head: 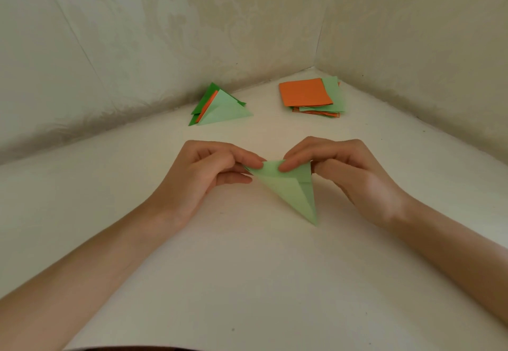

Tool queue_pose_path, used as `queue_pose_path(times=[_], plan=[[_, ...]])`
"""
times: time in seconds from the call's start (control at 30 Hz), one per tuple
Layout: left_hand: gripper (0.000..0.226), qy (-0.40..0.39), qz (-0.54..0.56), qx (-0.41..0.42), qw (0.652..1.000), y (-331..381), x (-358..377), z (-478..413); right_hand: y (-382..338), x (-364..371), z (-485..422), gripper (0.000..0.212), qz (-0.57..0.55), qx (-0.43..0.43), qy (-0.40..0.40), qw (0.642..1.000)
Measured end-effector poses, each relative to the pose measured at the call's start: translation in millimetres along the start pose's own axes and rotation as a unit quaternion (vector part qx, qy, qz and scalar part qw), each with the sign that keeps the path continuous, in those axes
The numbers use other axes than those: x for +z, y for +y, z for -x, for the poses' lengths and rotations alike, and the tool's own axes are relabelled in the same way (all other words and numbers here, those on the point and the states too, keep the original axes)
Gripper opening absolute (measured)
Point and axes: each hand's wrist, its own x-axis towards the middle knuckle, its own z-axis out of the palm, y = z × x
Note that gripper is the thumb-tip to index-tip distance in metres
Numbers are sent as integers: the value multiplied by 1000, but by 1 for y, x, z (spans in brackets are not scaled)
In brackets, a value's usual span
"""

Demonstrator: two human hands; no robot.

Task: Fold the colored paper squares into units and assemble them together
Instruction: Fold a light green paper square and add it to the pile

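On the white table, at left of centre, the left hand is positioned with thumb and forefinger pinched on the left corner of a light green folded paper, whose long point is directed toward the person. Behind, near the wall, a pile of folded triangles is laid. Farther right, a stack of orange and green squares is placed in the corner. The paper's right corner is pinched by the right hand, fingers curled.
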Motion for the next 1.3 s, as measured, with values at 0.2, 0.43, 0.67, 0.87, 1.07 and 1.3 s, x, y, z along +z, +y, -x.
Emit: queue_pose_path(times=[0.2, 0.43, 0.67, 0.87, 1.07, 1.3], plan=[[27, 6, -9, -16, 1000, 1, -1, 1, 3, -2, -1, 36, -40, 12, 51, 998], [12, 69, -54, -2, 996, 2, 5, -1, -1, 5, 0, 45, 1, 46, 33, 998], [21, 60, -36, 9, 997, 2, 5, -1, 3, 9, -4, 6, 42, 69, 81, 993], [12, 55, -49, -19, 997, 1, 7, -1, 7, 9, -6, 13, 62, 79, 160, 982], [10, 21, -70, -20, 997, -3, 9, -1, 9, 7, -7, 17, 160, 72, 167, 970], [7, 30, -156, 23, 987, -11, 8, -3, 10, 8, -7, 16, 187, 75, 169, 965]])
